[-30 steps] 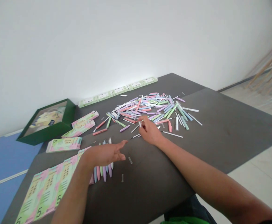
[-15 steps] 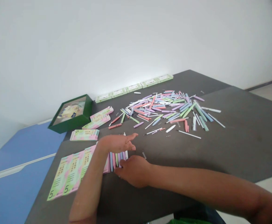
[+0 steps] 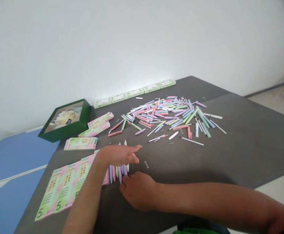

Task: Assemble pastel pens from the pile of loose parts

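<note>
A row of pastel pens (image 3: pixel 114 173) lies side by side at the end of the overlapping printed 5-packs, partly hidden by my left hand. My left hand (image 3: pixel 118 155) is over the upper part of the row, with its fingers stretched out to the right and apart. Close to the row's near end is my right hand (image 3: pixel 139 191), fingers curled and closed. Its fingertips meet the lower end of a purple pen (image 3: pixel 120 175) that sticks out below its neighbours. Whatever is between those fingers is hidden.
Loose pen parts and refills (image 3: pixel 166 113) form a wide pile beyond my hands. Printed pink-and-green packs (image 3: pixel 54 191) overlap at left, with another pack stack (image 3: pixel 80 143) behind. A green box (image 3: pixel 82 122) holds wrappers. Several flat boxes (image 3: pixel 135 93) line the wall.
The view has shifted slightly, so the table things sit further left. My right hand has drawn a little down from the pens. My left hand stays over the row, fingers still stretched.
</note>
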Demonstrator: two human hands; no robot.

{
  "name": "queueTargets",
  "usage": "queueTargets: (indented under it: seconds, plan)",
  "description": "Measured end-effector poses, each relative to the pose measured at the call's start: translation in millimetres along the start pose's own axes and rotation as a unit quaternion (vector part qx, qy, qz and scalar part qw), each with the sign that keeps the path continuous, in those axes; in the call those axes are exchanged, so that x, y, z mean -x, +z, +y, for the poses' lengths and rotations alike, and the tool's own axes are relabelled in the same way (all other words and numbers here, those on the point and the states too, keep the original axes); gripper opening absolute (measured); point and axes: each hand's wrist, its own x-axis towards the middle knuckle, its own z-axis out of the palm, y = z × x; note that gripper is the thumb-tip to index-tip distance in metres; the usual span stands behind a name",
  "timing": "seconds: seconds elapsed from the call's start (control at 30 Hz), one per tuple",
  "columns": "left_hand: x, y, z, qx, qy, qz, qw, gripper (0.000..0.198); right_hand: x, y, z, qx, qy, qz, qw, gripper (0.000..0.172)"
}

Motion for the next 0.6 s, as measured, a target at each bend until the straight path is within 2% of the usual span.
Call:
queueTargets:
  seconds: [0.1,0.17,0.27,0.37,0.47,0.53,0.6]
  plan:
    - [-0.5,0.9,1.8,0.030,-0.013,-0.037,0.999,0.061,30.7,-10.8,18.6,0.010,0.023,-0.042,0.999,0.019]
    - [-1.8,2.1,2.3,0.029,-0.027,-0.035,0.999,0.064,52.2,-19.1,40.3,0.026,0.059,-0.056,0.996,0.017]
    - [-5.3,4.8,3.2,0.017,-0.044,-0.028,0.999,0.067,73.1,-29.7,78.2,0.052,0.159,-0.054,0.984,0.011]
    - [-8.5,6.8,5.1,0.003,-0.047,-0.020,0.999,0.067,75.0,-37.1,109.7,0.055,0.201,-0.054,0.977,0.015]
    - [-8.6,6.6,8.5,-0.005,-0.047,-0.028,0.998,0.062,66.3,-44.0,130.7,0.028,0.159,-0.050,0.986,0.018]
    - [-7.6,5.4,11.0,-0.003,-0.049,-0.042,0.998,0.059,60.9,-49.1,141.7,-0.010,0.151,-0.010,0.988,0.023]
    - [-7.1,4.3,13.3,-0.005,-0.056,-0.053,0.997,0.058,58.7,-53.8,151.6,-0.048,0.193,0.045,0.979,0.024]
